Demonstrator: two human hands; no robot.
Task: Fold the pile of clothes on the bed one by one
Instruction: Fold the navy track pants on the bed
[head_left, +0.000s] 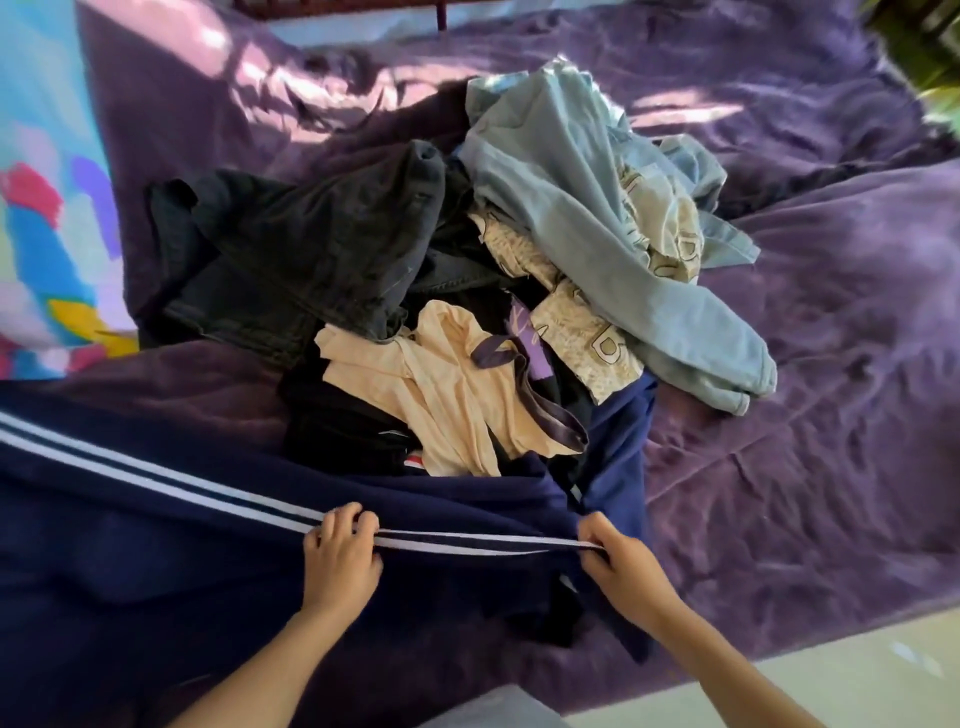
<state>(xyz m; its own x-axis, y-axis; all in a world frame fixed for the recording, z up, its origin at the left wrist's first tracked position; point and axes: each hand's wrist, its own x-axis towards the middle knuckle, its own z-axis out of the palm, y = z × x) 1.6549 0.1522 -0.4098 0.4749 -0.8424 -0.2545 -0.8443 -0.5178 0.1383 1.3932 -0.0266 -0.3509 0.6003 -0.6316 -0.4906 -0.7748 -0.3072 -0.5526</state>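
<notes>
Navy track trousers (156, 545) with two white side stripes lie stretched across the near edge of the bed. My left hand (340, 556) grips the striped seam near its middle. My right hand (618, 558) pinches the same striped seam further right, so the stripe runs taut between them. Behind them lies the pile of clothes: a cream top (441, 395) with dark trim, dark jeans (306, 249), a light blue sweatshirt (597, 208) and a patterned beige piece (582, 327).
A purple bedspread (805, 389) covers the bed, with bare room to the right of the pile. A colourful pillow or sheet (47, 208) lies at the left. The pale floor (779, 691) shows at bottom right.
</notes>
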